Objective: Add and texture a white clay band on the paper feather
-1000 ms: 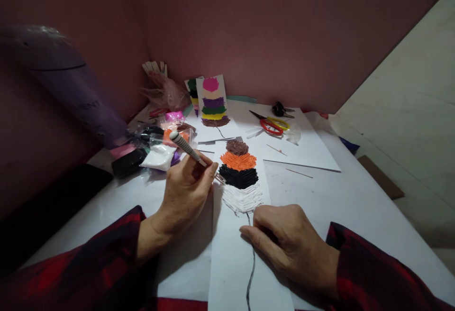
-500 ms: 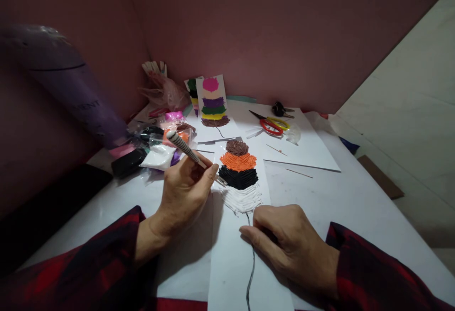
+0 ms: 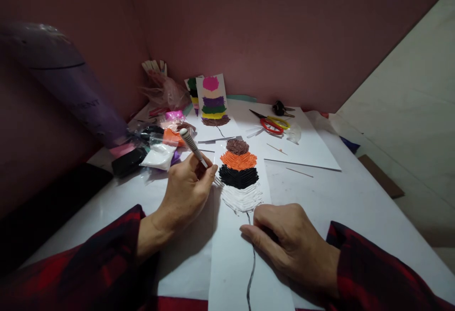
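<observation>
My left hand (image 3: 186, 190) is closed around a fork (image 3: 192, 146) with a patterned handle, held like a pen. Its tines point at the left edge of the white clay band (image 3: 243, 198); whether they touch it I cannot tell. Above that band on the white paper strip (image 3: 231, 263) lie black clay (image 3: 239, 177), orange clay (image 3: 238, 160) and brown clay (image 3: 237, 146), all ridged. A dark drawn line runs down from the white band. My right hand (image 3: 293, 244) rests on the strip beside this line, fingers curled in, thumb extended, nothing visible in it.
Bags of coloured clay (image 3: 158, 155) lie to the left, near a large purple bottle (image 3: 81, 93). A finished-looking clay picture (image 3: 213, 105) leans at the back. Scissors (image 3: 272, 125), keys (image 3: 280, 108) and thin sticks (image 3: 299, 172) lie to the right, some on a white board (image 3: 313, 147).
My left hand has tilted the fork more upright, and its tines have shifted slightly left towards the white band's edge. My right hand has stayed in place.
</observation>
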A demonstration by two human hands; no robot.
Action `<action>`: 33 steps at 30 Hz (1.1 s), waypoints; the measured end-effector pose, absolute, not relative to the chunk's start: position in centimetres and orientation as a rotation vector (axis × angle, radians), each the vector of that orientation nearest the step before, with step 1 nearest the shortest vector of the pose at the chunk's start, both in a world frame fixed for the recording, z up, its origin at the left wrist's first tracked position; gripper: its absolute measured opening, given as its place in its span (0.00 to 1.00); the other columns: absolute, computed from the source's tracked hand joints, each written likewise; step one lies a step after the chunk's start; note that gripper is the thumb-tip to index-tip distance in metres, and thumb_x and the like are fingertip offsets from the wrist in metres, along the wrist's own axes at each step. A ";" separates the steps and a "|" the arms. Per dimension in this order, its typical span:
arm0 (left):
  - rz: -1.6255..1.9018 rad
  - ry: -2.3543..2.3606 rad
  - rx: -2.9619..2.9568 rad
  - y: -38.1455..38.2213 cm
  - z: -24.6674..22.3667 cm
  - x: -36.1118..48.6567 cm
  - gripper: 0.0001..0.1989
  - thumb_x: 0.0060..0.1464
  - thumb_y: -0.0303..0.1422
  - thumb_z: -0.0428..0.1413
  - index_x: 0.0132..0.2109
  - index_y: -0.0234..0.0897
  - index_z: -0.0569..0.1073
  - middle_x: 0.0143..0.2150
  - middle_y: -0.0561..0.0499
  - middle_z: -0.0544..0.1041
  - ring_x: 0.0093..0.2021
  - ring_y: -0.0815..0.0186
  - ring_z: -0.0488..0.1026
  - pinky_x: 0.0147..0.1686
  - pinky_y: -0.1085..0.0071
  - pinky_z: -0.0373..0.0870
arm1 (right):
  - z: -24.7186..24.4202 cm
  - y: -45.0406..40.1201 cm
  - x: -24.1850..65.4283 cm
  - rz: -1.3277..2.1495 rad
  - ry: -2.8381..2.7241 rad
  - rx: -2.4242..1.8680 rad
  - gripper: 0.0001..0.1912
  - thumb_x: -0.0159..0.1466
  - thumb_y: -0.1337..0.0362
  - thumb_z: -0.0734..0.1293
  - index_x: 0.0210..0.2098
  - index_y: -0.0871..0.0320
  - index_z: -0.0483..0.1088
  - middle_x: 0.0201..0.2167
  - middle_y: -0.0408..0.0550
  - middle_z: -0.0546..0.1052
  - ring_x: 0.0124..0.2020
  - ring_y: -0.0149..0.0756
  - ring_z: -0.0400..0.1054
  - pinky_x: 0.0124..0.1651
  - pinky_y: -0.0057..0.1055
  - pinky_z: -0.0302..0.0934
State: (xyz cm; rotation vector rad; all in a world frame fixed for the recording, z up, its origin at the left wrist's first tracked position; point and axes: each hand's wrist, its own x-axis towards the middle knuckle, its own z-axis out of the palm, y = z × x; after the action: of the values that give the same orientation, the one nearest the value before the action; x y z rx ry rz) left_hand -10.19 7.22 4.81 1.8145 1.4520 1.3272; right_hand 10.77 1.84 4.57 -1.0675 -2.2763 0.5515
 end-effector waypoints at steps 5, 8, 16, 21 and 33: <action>1.323 1.483 1.891 7.2 5.0 -10.2 0.05 0.55 0.30 0.56 0.31 0.37 0.68 0.21 0.57 0.67 0.20 0.72 0.63 0.19 0.76 0.59 | 4.6 1.9 10.7 0.551 -2.279 -1.074 0.17 0.66 0.66 0.64 0.21 0.58 0.60 0.17 0.35 0.59 0.18 0.25 0.50 0.23 0.26 0.43; 1.352 1.481 1.949 7.3 5.0 -10.2 0.05 0.55 0.29 0.56 0.31 0.37 0.68 0.22 0.57 0.67 0.20 0.72 0.63 0.20 0.75 0.60 | 4.6 1.9 10.6 0.538 -2.290 -1.069 0.17 0.66 0.66 0.64 0.21 0.58 0.60 0.17 0.35 0.59 0.18 0.25 0.50 0.23 0.26 0.44; 1.459 1.397 2.148 7.1 5.2 -10.3 0.05 0.56 0.25 0.55 0.32 0.37 0.67 0.23 0.57 0.67 0.22 0.72 0.65 0.21 0.76 0.61 | 4.5 1.9 10.6 0.549 -2.276 -1.072 0.17 0.66 0.66 0.64 0.21 0.58 0.59 0.17 0.35 0.59 0.18 0.24 0.49 0.23 0.26 0.43; 1.562 1.390 2.229 6.8 5.6 -10.4 0.05 0.56 0.24 0.56 0.34 0.35 0.68 0.23 0.58 0.68 0.20 0.74 0.66 0.21 0.77 0.63 | 4.4 2.0 10.6 0.555 -2.265 -1.082 0.17 0.65 0.67 0.65 0.21 0.58 0.59 0.17 0.35 0.59 0.18 0.24 0.50 0.23 0.26 0.42; 1.475 1.356 2.059 7.0 5.3 -10.3 0.06 0.56 0.26 0.56 0.32 0.36 0.67 0.20 0.59 0.65 0.18 0.74 0.62 0.19 0.76 0.61 | 4.5 1.9 10.7 0.560 -2.259 -1.073 0.17 0.65 0.67 0.65 0.21 0.58 0.58 0.17 0.35 0.58 0.18 0.24 0.49 0.23 0.26 0.42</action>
State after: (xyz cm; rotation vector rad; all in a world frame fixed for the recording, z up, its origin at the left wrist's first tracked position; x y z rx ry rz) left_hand -10.27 7.04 5.31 2.0587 1.3562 1.4753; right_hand 10.74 1.87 4.53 -1.0731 -2.2588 0.5599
